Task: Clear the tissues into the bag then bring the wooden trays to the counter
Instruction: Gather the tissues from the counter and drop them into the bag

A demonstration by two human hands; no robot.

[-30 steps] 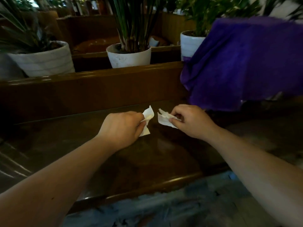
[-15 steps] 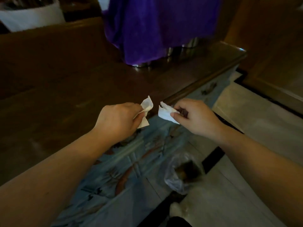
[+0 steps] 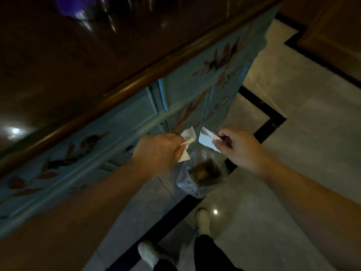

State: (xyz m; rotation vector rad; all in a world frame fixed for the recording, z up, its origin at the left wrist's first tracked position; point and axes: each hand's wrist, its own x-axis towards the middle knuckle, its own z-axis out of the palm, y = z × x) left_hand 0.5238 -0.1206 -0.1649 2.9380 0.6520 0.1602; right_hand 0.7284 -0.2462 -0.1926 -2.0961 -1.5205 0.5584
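Observation:
My left hand (image 3: pixel 159 151) pinches a crumpled white tissue (image 3: pixel 187 142). My right hand (image 3: pixel 239 149) pinches a second white tissue (image 3: pixel 207 141). Both tissues hang side by side, a small gap between them, right above a clear plastic bag (image 3: pixel 201 177) that stands on the floor against the cabinet. The bag's mouth gapes upward and brownish scraps lie inside it. No wooden trays are in view.
A dark wooden tabletop (image 3: pixel 78 55) with a raised edge runs diagonally over a pale blue painted cabinet front (image 3: pixel 117 137). Light floor tiles (image 3: pixel 293 114) with black border strips lie to the right. My shoes (image 3: pixel 150 255) stand just below the bag. A wooden panel (image 3: pixel 332 26) fills the top right.
The view has swung from the tabletop and plants down to the floor. Both hands, each holding its tissue, have moved off the table edge and down over the plastic bag.

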